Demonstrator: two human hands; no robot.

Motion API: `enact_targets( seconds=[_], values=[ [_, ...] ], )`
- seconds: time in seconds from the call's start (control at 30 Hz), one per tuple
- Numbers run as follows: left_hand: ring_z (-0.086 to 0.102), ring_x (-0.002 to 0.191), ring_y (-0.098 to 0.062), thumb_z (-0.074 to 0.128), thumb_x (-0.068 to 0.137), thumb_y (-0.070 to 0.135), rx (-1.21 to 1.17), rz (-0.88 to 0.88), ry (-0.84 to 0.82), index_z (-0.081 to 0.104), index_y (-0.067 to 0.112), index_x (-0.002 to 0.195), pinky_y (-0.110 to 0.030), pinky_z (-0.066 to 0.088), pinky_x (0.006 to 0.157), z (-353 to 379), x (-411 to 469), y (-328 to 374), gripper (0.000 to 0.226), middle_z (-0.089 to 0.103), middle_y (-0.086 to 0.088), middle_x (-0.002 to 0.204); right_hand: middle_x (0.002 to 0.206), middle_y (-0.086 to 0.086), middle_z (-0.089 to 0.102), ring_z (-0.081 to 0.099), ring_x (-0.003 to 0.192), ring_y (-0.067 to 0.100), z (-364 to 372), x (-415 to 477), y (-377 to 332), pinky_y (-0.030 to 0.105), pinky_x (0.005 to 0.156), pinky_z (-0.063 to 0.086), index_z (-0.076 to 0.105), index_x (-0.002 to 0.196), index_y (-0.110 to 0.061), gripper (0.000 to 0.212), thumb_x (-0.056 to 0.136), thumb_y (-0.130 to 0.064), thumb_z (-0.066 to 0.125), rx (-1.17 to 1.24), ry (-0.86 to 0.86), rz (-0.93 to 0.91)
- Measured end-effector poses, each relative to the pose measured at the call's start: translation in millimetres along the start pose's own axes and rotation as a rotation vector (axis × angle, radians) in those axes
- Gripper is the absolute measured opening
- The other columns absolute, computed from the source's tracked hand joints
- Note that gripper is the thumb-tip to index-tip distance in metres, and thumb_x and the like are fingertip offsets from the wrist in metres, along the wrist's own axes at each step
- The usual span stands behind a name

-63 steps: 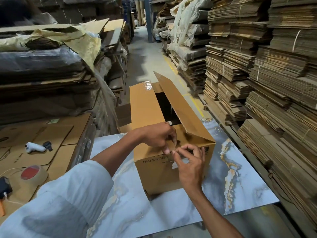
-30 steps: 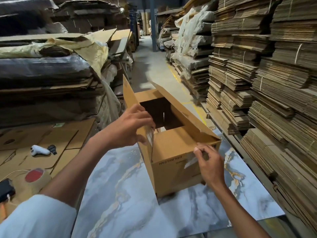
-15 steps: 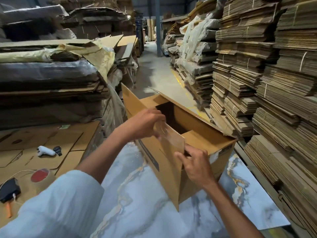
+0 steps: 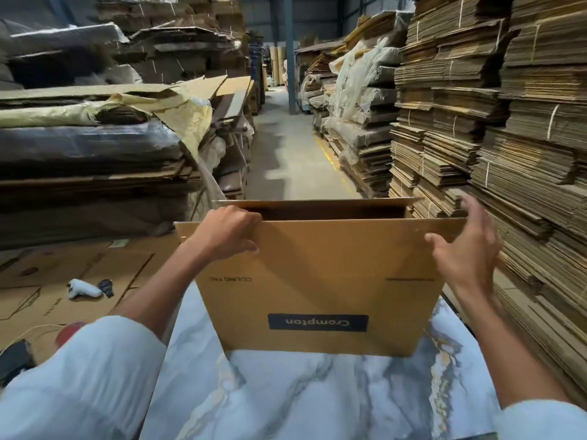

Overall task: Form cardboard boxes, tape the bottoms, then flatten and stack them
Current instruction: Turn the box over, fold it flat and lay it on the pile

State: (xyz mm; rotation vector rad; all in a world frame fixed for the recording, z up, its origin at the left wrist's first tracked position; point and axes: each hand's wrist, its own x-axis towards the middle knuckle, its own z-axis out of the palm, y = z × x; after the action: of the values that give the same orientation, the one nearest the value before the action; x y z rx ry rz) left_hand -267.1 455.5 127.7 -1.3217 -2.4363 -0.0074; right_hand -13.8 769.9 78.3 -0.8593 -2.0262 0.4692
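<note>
At the top edge of the cardboard box [image 4: 317, 290], your left hand [image 4: 225, 235] curls over the near flap and grips it. Your right hand [image 4: 465, 249] is spread and blurred just beside the right corner, holding nothing. The brown box stands open-topped on the marbled table [image 4: 286, 392], its dark Crompton label [image 4: 318, 322] upside down.

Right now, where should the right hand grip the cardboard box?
The cardboard box by its near top edge, right corner, from the right: the edge stands free, the left hand grips its left end, the right hand is open beside it.
</note>
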Motion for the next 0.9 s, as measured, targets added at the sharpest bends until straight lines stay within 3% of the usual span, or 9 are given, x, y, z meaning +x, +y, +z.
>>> enact_targets(
  seconds=[0.07,0.23,0.33,0.4,0.53,0.6,0.7,0.8,0.9],
  values=[
    [0.064,0.079,-0.017,0.082,0.073,0.053,0.005,0.037,-0.013,0.065,0.024,0.096,-0.034,0.056,0.066,-3,3,17,0.04,0.065,0.006,0.085,0.142,0.009,0.057,0.046,0.137,0.028,12,1,-35,0.051,0.121,0.02,0.052,0.14,-0.014,0.068,0.08,-0.03,0.078,-0.148,0.03,-0.312],
    [0.065,0.07,-0.016,0.074,0.073,0.069,-0.16,0.043,-0.206,0.069,0.027,0.088,-0.039,0.059,0.067,-13,13,42,0.045,0.068,0.007,0.076,0.113,-0.001,0.072,0.064,0.11,0.019,47,-34,-118,0.045,0.112,0.037,0.064,0.127,-0.021,0.044,0.087,-0.036,0.075,-0.219,-0.352,-0.699],
    [0.073,0.083,-0.019,0.045,0.091,0.075,-0.627,-0.127,-0.505,0.076,0.017,0.099,-0.036,0.06,0.075,-39,17,29,0.066,0.077,-0.002,0.091,0.097,0.001,0.07,0.063,0.092,0.02,54,-56,-125,0.039,0.09,0.043,0.068,0.111,-0.016,0.032,0.08,-0.015,0.076,-0.161,-0.287,-0.721],
    [0.073,0.099,-0.021,0.04,0.095,0.069,-0.836,-0.298,-0.785,0.073,0.014,0.112,-0.036,0.059,0.085,-44,22,20,0.067,0.076,-0.007,0.109,0.088,0.001,0.069,0.059,0.08,0.019,52,-67,-118,0.033,0.078,0.036,0.07,0.1,-0.014,0.03,0.072,-0.007,0.076,-0.107,-0.193,-0.727],
    [0.065,0.12,-0.024,0.054,0.104,0.03,-0.494,-0.164,-1.28,0.06,0.016,0.137,-0.043,0.051,0.106,-20,41,41,0.036,0.067,-0.007,0.134,0.078,0.002,0.066,0.055,0.07,0.021,48,-78,-106,0.034,0.069,0.036,0.07,0.089,-0.012,0.025,0.066,-0.002,0.073,-0.04,-0.106,-0.799],
    [0.055,0.132,-0.026,0.05,0.105,0.03,-0.28,-0.123,-1.294,0.048,0.014,0.147,-0.037,0.045,0.108,-3,46,63,0.045,0.055,-0.006,0.147,0.076,0.002,0.065,0.054,0.068,0.02,45,-79,-102,0.034,0.067,0.037,0.07,0.087,-0.012,0.022,0.068,-0.001,0.072,-0.018,-0.1,-0.826],
    [0.047,0.139,-0.023,0.044,0.106,0.042,-0.063,-0.244,-1.073,0.041,0.02,0.153,-0.032,0.04,0.106,5,45,75,0.052,0.046,0.0,0.154,0.076,0.002,0.066,0.056,0.068,0.019,42,-79,-99,0.031,0.068,0.036,0.071,0.088,-0.012,0.021,0.07,0.0,0.072,-0.005,-0.1,-0.858],
    [0.039,0.146,-0.024,0.039,0.107,0.046,-0.146,-0.285,-1.142,0.031,0.018,0.157,-0.036,0.033,0.115,5,45,64,0.059,0.037,-0.001,0.16,0.076,0.002,0.066,0.055,0.069,0.019,44,-77,-100,0.029,0.069,0.031,0.071,0.089,-0.012,0.022,0.071,0.001,0.073,-0.002,-0.094,-0.869],
    [0.047,0.138,-0.02,0.041,0.105,0.049,-0.228,-0.263,-1.091,0.037,0.024,0.153,-0.034,0.037,0.108,-2,35,50,0.055,0.046,0.008,0.147,0.077,0.003,0.068,0.057,0.07,0.019,47,-73,-100,0.029,0.069,0.035,0.072,0.09,-0.01,0.022,0.071,0.002,0.073,0.029,-0.073,-0.88]
  ],
)
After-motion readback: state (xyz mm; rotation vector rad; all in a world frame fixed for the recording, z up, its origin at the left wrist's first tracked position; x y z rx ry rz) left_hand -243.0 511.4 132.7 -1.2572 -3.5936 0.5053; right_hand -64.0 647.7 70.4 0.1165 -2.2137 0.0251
